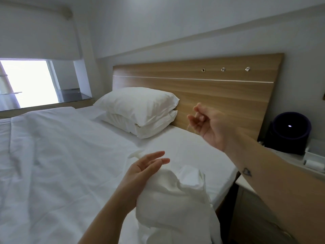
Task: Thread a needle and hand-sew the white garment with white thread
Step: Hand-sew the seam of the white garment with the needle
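From the head camera, the right hand (209, 124) is raised high in front of the wooden headboard (219, 88), with the arm stretched out. Its grip is narrow: the fingers are curled in and pinched together on a thin thread (187, 128), which hangs down from the fingertips as a fine pale line. The needle is too small to see.

The left hand (146, 166) is lower, near the middle of the picture. Its fingers are spread and loose, so its grip is wide, but the palm and wrist lie against the white garment (174, 199). The garment is bunched up in folds, held above the bed (61, 164), just beside the left hand and well below the right hand.

Two white pillows (140, 111) are stacked at the head of the bed. On the nightstand (249, 184) at the right stand a dark round object (290, 131) and a white spool of thread (314, 164).
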`<state>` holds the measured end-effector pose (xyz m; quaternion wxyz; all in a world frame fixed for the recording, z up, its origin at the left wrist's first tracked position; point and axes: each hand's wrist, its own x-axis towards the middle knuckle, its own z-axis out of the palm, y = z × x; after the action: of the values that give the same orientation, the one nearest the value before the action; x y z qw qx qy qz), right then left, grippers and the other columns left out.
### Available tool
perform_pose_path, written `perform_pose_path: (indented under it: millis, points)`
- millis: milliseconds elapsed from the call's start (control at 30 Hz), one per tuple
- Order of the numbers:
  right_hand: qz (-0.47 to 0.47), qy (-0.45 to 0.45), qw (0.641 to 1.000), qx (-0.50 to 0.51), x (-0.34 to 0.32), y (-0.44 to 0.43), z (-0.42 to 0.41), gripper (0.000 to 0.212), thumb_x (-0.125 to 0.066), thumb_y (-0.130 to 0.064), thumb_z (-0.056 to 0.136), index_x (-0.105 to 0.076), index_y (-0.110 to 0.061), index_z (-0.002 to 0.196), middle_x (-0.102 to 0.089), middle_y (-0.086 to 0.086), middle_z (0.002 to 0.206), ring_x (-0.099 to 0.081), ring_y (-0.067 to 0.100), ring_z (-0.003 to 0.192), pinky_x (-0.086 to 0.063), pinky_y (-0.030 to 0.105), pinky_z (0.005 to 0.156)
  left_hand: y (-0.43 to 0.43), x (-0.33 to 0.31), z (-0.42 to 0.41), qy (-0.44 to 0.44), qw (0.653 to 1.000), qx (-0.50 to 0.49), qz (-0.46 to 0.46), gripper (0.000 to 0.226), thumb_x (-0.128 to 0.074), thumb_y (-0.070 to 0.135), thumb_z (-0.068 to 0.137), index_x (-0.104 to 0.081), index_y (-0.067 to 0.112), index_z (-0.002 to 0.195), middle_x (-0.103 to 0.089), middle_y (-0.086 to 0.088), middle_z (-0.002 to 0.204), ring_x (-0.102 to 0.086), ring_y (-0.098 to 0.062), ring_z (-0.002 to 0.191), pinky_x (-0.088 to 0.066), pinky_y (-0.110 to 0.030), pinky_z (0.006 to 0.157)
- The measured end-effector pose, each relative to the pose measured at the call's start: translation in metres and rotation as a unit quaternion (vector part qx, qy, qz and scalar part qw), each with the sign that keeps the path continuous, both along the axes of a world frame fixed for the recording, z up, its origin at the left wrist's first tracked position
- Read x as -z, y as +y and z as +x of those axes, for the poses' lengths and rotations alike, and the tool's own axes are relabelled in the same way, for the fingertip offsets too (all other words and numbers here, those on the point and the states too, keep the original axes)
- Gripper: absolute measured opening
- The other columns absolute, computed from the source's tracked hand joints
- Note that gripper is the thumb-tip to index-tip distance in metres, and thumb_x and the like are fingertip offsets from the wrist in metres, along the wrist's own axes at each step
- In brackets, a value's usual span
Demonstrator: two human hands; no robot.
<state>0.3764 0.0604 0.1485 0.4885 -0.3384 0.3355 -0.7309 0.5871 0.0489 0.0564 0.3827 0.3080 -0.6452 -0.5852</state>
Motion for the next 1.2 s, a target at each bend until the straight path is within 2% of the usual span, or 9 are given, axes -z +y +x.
perform_pose_path:
  millis: [233,300,400,500,633,700,800,1000,1200]
  points:
    - [-0.051,0.233,0.953,0.186,-0.001,-0.014,-0.016,0.026,-0.051,-0.013,0.098,-0.059,-0.011,0.074,-0.051,-0.002,0.055,-0.068,0.018,0.075,-0.055,0.030,0.082,-0.006,0.004,-0.002,-0.117,0.993,-0.022,-0.013,0.019,-0.076,0.040,0.069,-0.077,0.035,0.087,-0.074,0.010,0.095,-0.069,-0.012,0.093,-0.054,-0.031,0.085]
    - [-0.050,0.336,0.908,0.245,-0.001,-0.017,-0.019,0.028,-0.052,-0.017,0.098,-0.060,-0.016,0.071,-0.058,0.002,0.064,-0.063,0.019,0.072,-0.052,0.029,0.074,-0.007,0.007,-0.004,-0.139,0.990,-0.028,-0.023,0.006,-0.073,0.034,0.076,-0.077,0.033,0.080,-0.074,0.009,0.088,-0.069,-0.013,0.088,-0.056,-0.032,0.083]
    - [-0.042,0.441,0.845,0.301,0.003,-0.020,-0.026,0.023,-0.052,-0.022,0.097,-0.063,-0.015,0.078,-0.051,-0.007,0.053,-0.043,0.004,0.048,-0.037,0.018,0.052,-0.007,0.008,-0.005,-0.144,0.989,-0.021,-0.022,0.015,-0.068,0.023,0.088,-0.077,0.030,0.077,-0.074,0.006,0.082,-0.069,-0.013,0.082,-0.055,-0.032,0.080]
    - [-0.016,0.473,0.818,0.328,0.010,-0.026,-0.035,0.023,-0.051,-0.023,0.097,-0.064,-0.015,0.081,-0.049,-0.012,0.052,-0.042,0.002,0.048,-0.036,0.016,0.053,-0.007,0.009,-0.005,-0.123,0.992,-0.024,-0.008,0.019,-0.067,0.025,0.089,-0.076,0.028,0.072,-0.072,0.005,0.075,-0.066,-0.011,0.073,-0.050,-0.031,0.072]
    - [0.071,0.495,0.847,0.180,0.022,-0.024,-0.027,0.024,-0.051,-0.025,0.098,-0.062,-0.021,0.076,-0.056,0.000,0.068,-0.051,0.012,0.063,-0.040,0.023,0.060,-0.015,0.010,-0.007,-0.105,0.993,-0.051,0.004,0.019,-0.066,0.029,0.089,-0.075,0.029,0.072,-0.072,0.006,0.075,-0.066,-0.013,0.076,-0.053,-0.034,0.076]
    - [0.101,0.523,0.845,0.053,0.031,-0.010,-0.014,0.022,-0.051,-0.026,0.098,-0.062,-0.019,0.081,-0.056,-0.001,0.069,-0.051,0.016,0.068,-0.042,0.028,0.066,-0.019,0.010,-0.010,-0.083,0.994,-0.071,0.018,0.022,-0.065,0.026,0.089,-0.075,0.027,0.070,-0.071,0.004,0.073,-0.065,-0.015,0.075,-0.052,-0.036,0.076]
    - [0.093,0.559,0.823,-0.040,0.046,0.013,0.002,0.018,-0.065,-0.037,0.088,-0.066,-0.020,0.084,-0.054,-0.009,0.067,-0.050,0.006,0.064,-0.043,0.020,0.065,-0.026,0.009,-0.014,-0.055,0.993,-0.094,0.038,0.025,-0.065,0.024,0.090,-0.075,0.025,0.067,-0.070,0.002,0.069,-0.064,-0.017,0.069,-0.051,-0.035,0.071]
    - [0.055,0.682,0.729,-0.024,0.067,0.025,0.005,0.020,-0.080,-0.035,0.072,-0.068,-0.021,0.077,-0.038,-0.012,0.057,-0.040,0.000,0.051,-0.031,0.013,0.051,-0.031,0.008,-0.020,-0.019,0.992,-0.112,0.048,0.025,-0.064,0.023,0.090,-0.075,0.025,0.068,-0.071,0.000,0.072,-0.064,-0.017,0.070,-0.051,-0.034,0.068]
    - [0.047,0.655,0.754,-0.001,0.059,0.015,-0.014,0.017,-0.073,-0.035,0.082,-0.072,-0.020,0.076,-0.045,-0.008,0.054,-0.036,0.005,0.049,-0.029,0.016,0.050,-0.034,0.008,-0.018,-0.017,0.991,-0.127,0.035,0.022,-0.064,0.024,0.090,-0.074,0.023,0.071,-0.070,-0.001,0.071,-0.063,-0.016,0.064,-0.052,-0.034,0.067]
